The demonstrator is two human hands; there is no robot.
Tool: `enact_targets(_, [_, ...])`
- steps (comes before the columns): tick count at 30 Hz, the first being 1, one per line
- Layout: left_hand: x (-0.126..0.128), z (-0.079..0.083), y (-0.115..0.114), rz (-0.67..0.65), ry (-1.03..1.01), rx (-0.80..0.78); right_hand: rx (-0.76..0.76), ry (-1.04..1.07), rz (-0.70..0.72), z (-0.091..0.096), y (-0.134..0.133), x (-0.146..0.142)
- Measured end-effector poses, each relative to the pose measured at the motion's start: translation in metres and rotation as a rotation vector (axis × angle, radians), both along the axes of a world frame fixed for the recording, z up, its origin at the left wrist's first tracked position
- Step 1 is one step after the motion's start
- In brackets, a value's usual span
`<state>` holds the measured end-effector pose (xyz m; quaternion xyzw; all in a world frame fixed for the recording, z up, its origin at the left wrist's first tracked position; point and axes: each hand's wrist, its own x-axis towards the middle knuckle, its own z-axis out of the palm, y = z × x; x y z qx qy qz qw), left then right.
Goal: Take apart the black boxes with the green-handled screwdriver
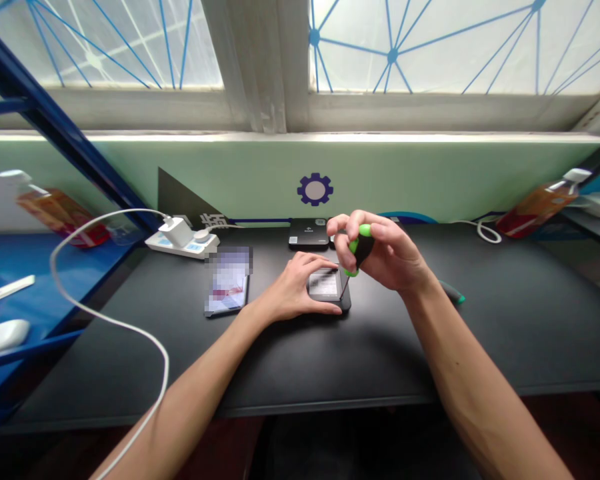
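A small black box-shaped device (329,288) with a pale label on top lies on the black desk (330,360). My left hand (295,287) grips its left side, fingers curled round it. My right hand (380,257) is closed on a screwdriver (359,250) with a green and black handle, held nearly upright. The thin shaft points down at the device's right edge.
A phone (227,287) lies left of the device. A white power strip (183,243) with a charger and a long white cable (100,313) sits at the back left. A second black box (309,233) rests by the wall. Another green-tipped tool (453,292) lies right of my wrist.
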<state>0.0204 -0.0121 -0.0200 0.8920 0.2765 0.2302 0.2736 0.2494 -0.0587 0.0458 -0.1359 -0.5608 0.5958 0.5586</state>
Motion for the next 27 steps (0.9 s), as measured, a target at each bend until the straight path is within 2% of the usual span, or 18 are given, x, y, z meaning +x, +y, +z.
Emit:
enact_targets(4, [0.0005, 0.0009, -0.0007, 0.0, 0.012, -0.009, -0.016, 0.013, -0.019, -0.0007, -0.002, -0.0027])
enact_targets(14, [0.002, 0.0005, 0.0021, -0.096, 0.017, -0.05, 0.001, 0.01, -0.045, -0.0021, 0.0014, -0.0017])
enact_targets(27, [0.0008, 0.0007, 0.0022, -0.079, 0.008, -0.084, -0.007, 0.038, -0.006, -0.0025, 0.0024, -0.0018])
